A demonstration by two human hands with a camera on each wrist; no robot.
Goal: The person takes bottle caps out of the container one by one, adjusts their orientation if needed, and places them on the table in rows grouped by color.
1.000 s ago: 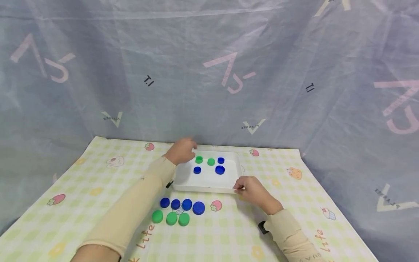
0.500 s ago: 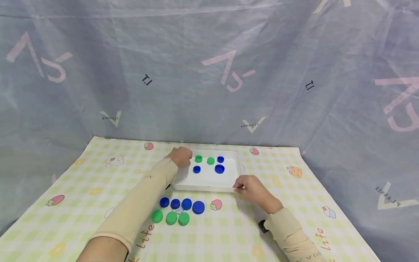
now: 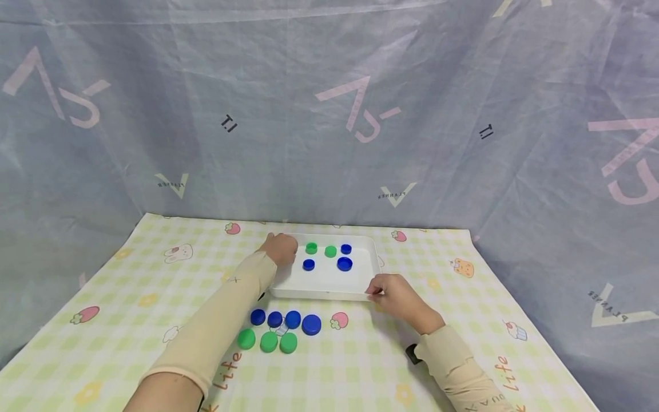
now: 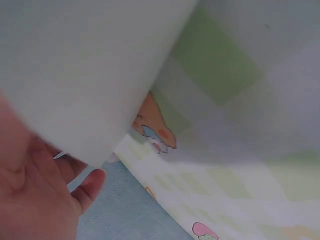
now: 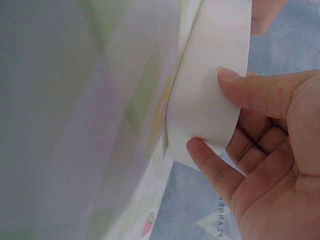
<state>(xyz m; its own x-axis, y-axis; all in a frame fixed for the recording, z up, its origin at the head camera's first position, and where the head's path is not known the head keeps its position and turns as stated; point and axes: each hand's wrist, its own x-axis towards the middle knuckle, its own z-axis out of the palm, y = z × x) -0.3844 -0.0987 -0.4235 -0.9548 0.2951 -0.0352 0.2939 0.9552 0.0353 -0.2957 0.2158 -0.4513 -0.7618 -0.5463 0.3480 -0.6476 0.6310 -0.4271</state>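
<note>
A shallow white tray lies on the table with several blue and green bottle caps inside, among them a blue cap and a green cap. My left hand grips its far left corner; the left wrist view has the fingers partly hidden behind the tray wall. At the near right corner my right hand holds the tray, thumb and a finger against the outer wall and other fingers curled over the rim.
In front of the tray, several blue caps stand in a row, with three green caps in a row nearer to me. A checked cloth covers the table. Behind it hangs a grey curtain.
My left hand has come down from above the tray's far left corner and closed on it. The right hand keeps its hold. The caps keep their places.
</note>
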